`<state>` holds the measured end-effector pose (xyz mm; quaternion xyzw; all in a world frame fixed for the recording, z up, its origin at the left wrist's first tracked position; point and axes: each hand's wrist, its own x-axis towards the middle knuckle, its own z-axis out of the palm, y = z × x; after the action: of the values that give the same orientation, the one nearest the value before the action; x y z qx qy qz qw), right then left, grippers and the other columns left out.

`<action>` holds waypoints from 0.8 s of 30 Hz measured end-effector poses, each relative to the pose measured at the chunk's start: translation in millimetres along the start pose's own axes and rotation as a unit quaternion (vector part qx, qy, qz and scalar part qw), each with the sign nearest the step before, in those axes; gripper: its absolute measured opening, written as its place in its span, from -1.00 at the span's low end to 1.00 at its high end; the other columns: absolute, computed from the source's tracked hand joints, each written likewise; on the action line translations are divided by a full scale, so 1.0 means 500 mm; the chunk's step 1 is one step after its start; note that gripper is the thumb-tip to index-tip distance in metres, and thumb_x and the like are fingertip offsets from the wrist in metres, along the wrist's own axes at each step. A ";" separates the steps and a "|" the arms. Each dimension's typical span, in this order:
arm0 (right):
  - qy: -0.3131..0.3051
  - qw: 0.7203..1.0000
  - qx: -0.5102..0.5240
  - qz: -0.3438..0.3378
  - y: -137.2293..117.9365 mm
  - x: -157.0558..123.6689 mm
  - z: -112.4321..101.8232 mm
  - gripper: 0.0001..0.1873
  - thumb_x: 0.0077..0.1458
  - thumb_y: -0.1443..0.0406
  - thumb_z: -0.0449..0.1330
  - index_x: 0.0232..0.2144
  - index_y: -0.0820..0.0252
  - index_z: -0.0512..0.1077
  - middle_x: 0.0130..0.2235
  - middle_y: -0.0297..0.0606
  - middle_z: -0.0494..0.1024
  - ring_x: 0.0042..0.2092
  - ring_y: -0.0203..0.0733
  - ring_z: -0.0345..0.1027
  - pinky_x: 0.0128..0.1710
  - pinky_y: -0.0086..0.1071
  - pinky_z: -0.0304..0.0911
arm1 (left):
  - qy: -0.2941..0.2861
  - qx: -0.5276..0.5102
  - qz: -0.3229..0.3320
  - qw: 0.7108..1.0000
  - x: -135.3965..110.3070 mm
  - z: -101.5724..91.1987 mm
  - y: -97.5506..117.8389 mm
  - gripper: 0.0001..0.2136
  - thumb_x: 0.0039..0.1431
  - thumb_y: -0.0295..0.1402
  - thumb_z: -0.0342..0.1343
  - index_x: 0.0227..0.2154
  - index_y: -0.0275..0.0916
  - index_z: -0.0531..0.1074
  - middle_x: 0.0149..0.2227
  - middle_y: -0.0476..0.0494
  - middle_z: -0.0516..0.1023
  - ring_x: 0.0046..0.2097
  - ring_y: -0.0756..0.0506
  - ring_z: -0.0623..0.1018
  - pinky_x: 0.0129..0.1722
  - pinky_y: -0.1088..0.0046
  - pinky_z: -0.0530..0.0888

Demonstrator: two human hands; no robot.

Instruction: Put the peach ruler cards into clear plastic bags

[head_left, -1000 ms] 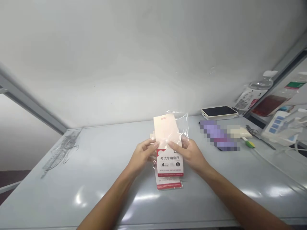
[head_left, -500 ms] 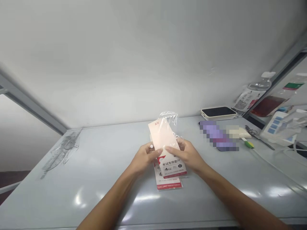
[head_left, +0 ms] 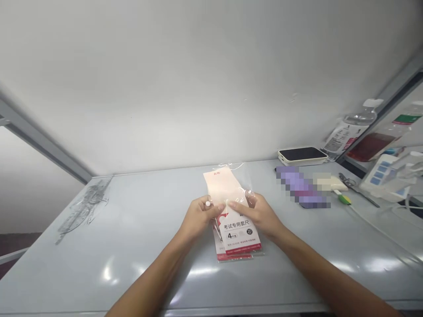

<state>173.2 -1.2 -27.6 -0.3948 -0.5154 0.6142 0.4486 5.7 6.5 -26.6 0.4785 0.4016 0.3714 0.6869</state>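
Two white and red card packets, printed as a 4-piece ruler set, overlap in clear plastic in front of me. My left hand [head_left: 197, 219] pinches the left side of the upper ruler set packet [head_left: 240, 233], thumb on its front. On the right side, my right hand [head_left: 264, 216] grips the same packet, its thumb near the other thumb. A pale blank flap [head_left: 223, 187] stands above the thumbs, with loose clear film past its top. Lower down, the second ruler set packet [head_left: 219, 252] shows beneath. A small white round thing [head_left: 208, 204] is at my left fingers.
The grey table [head_left: 142, 220] meets a white wall. At the right are a phone [head_left: 304, 154], a blurred purple packet [head_left: 297, 187], scissors [head_left: 363, 193], a white cable [head_left: 373, 222] and bottles [head_left: 355, 125]. A crumpled clear plastic bag [head_left: 87, 204] lies at the left.
The upper packet's lower end has shifted down and slightly right, covering more of the second packet. The clear film at the top sits lower. Both hands keep their grip nearly in place.
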 end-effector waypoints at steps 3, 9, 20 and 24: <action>-0.012 1.000 0.001 -0.015 -0.002 0.002 -0.001 -0.72 -0.05 0.20 0.19 -0.26 0.22 0.37 -0.35 -0.24 0.51 -0.32 -0.14 0.41 -0.38 -0.33 0.32 | 0.000 0.003 -0.001 1.000 -0.003 0.000 0.009 -0.67 -0.03 -0.14 0.11 -0.31 -0.31 0.41 -0.44 -0.17 0.49 -0.44 -0.06 0.48 -0.49 0.45 0.38; -0.074 0.997 0.012 -0.004 0.010 0.005 -0.007 -0.67 -0.03 0.20 0.18 -0.20 0.23 0.33 -0.32 -0.21 0.50 -0.29 -0.11 0.42 -0.33 -0.27 0.33 | 0.017 -0.021 0.016 0.999 -0.008 0.005 0.021 -0.60 -0.02 -0.14 0.10 -0.15 -0.29 0.40 -0.26 -0.23 0.51 -0.33 -0.10 0.51 -0.34 0.38 0.41; -0.160 0.987 -0.016 0.017 -0.007 -0.001 -0.009 -0.59 -0.02 0.19 0.17 -0.10 0.21 0.32 -0.26 -0.21 0.50 -0.26 -0.14 0.41 -0.31 -0.30 0.32 | 0.078 -0.090 -0.020 0.993 0.003 -0.005 0.005 -0.72 -0.04 -0.17 0.13 -0.51 -0.36 0.43 -0.57 -0.11 0.46 -0.55 0.03 0.41 -0.56 0.55 0.30; -0.177 0.983 -0.031 0.028 -0.008 -0.005 -0.013 -0.54 -0.04 0.23 0.19 -0.04 0.17 0.27 -0.18 -0.21 0.48 -0.20 -0.14 0.39 -0.25 -0.29 0.32 | 0.103 -0.104 -0.002 0.989 0.004 -0.010 0.006 -0.73 -0.07 -0.17 0.15 -0.50 -0.34 0.42 -0.63 -0.04 0.41 -0.64 0.08 0.31 -0.67 0.57 0.19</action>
<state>180.5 -1.3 -24.8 -0.3081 -0.5941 0.6704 0.3204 1.4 10.8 -25.4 0.3630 0.4301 0.4570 0.6888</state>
